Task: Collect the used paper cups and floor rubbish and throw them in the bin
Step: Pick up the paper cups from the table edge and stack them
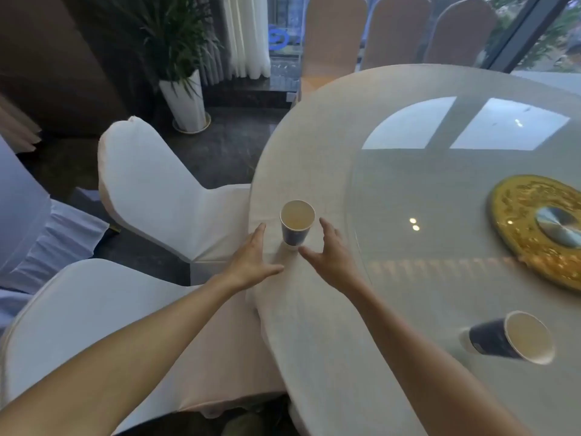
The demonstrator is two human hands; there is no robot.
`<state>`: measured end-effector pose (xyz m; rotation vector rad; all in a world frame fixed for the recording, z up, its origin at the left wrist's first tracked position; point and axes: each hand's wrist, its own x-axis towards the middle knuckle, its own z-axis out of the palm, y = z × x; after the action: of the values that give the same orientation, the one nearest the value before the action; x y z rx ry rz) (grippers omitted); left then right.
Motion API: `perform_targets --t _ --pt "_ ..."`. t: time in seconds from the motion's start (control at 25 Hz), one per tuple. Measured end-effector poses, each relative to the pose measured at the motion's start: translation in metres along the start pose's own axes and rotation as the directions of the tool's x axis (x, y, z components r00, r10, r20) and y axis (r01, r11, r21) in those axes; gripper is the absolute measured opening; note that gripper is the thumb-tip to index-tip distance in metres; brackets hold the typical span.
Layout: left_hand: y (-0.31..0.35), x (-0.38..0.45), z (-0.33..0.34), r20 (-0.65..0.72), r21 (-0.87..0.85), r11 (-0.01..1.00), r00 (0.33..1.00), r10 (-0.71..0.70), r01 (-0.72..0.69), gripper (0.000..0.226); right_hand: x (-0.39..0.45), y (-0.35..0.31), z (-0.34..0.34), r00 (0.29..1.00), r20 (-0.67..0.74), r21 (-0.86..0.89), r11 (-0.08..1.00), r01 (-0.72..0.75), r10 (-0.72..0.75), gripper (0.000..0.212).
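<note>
A dark blue paper cup (295, 228) stands upright near the left edge of a round table (330, 325) with a pale cloth. My left hand (251, 259) is just to its left and my right hand (330, 250) just to its right; both have fingers spread, hold nothing, and neither touches the cup. A second dark blue paper cup (509, 338) stands on the glass turntable at the lower right, away from both hands. No bin or floor rubbish shows in this view.
White-covered chairs (163, 196) crowd the table's left side, one right below my arms. A gold lazy-Susan hub (540, 228) sits at right. A potted plant (185, 99) stands on the dark floor at the back, more chairs (333, 39) by the window.
</note>
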<state>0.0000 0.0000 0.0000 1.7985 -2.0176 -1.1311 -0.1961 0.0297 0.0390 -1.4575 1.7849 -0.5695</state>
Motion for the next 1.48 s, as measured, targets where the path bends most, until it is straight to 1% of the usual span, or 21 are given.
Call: perform_targets --t 0.08,0.16,0.24,0.44,0.52,0.6,0.68,0.8,0.96,1.08,1.2,1.28,1.36,1.4,1.48 --pt "-0.003 0.022 -0.002 -0.043 -0.06 0.997 0.998 -0.043 0.04 0.12 0.03 -0.003 0.007 0.999 -0.025 0.092 0.995 -0.031 0.033 0.084" --pt "-0.008 0.043 -0.004 -0.019 -0.089 0.992 0.996 -0.086 0.084 0.121 0.054 -0.007 0.015 0.993 -0.035 0.127 0.986 -0.11 0.115 0.082" --pt "-0.015 0.063 0.001 0.014 -0.09 0.991 0.995 -0.1 0.101 0.12 0.074 -0.007 0.026 0.977 -0.05 0.15 0.969 -0.196 0.205 0.079" --pt "-0.027 0.093 0.016 0.145 -0.199 0.978 0.989 -0.035 0.064 0.119 0.087 -0.001 0.039 0.938 -0.126 0.207 0.934 -0.292 0.322 0.06" --pt "-0.03 0.09 0.019 0.154 -0.231 0.972 0.988 -0.005 0.041 0.117 0.084 0.0 0.045 0.931 -0.12 0.226 0.923 -0.312 0.344 0.05" --pt "-0.032 0.085 0.017 0.126 -0.268 0.963 0.99 0.066 -0.03 0.102 0.074 -0.004 0.048 0.931 -0.108 0.261 0.913 -0.313 0.349 0.039" --pt "-0.033 0.076 0.016 0.083 -0.311 0.946 0.99 0.118 -0.087 0.089 0.062 -0.006 0.047 0.936 -0.103 0.297 0.908 -0.296 0.338 0.036" --pt "-0.018 0.058 0.018 0.112 -0.306 0.94 0.976 0.189 -0.147 0.076 0.03 -0.009 0.031 0.926 -0.114 0.359 0.884 -0.3 0.36 0.036" --pt "0.015 0.035 0.041 0.196 -0.285 0.934 0.94 0.277 -0.216 0.074 -0.019 0.009 0.0 0.886 -0.125 0.483 0.807 -0.34 0.447 0.036" --pt "0.044 0.02 0.067 0.265 -0.28 0.927 0.908 0.325 -0.25 0.072 -0.058 0.032 -0.024 0.848 -0.166 0.576 0.747 -0.331 0.503 0.022" --pt "0.071 0.004 0.092 0.28 -0.322 0.905 0.886 0.37 -0.277 0.069 -0.092 0.053 -0.048 0.836 -0.196 0.632 0.718 -0.292 0.513 0.008" --pt "0.085 -0.005 0.109 0.264 -0.35 0.889 0.88 0.395 -0.294 0.069 -0.111 0.067 -0.064 0.818 -0.237 0.618 0.731 -0.289 0.524 0.009" --pt "0.101 -0.012 0.127 0.249 -0.362 0.882 0.88 0.403 -0.301 0.069 -0.126 0.087 -0.082 0.778 -0.339 0.551 0.782 -0.291 0.529 0.012" --pt "0.108 -0.016 0.137 0.239 -0.366 0.879 0.882 0.406 -0.306 0.068 -0.133 0.099 -0.092 0.75 -0.414 0.481 0.824 -0.3 0.515 0.018" --pt "0.119 -0.026 0.153 0.212 -0.37 0.877 0.892 0.4 -0.305 0.068 -0.144 0.123 -0.113 0.699 -0.562 0.308 0.897 -0.317 0.441 0.032"
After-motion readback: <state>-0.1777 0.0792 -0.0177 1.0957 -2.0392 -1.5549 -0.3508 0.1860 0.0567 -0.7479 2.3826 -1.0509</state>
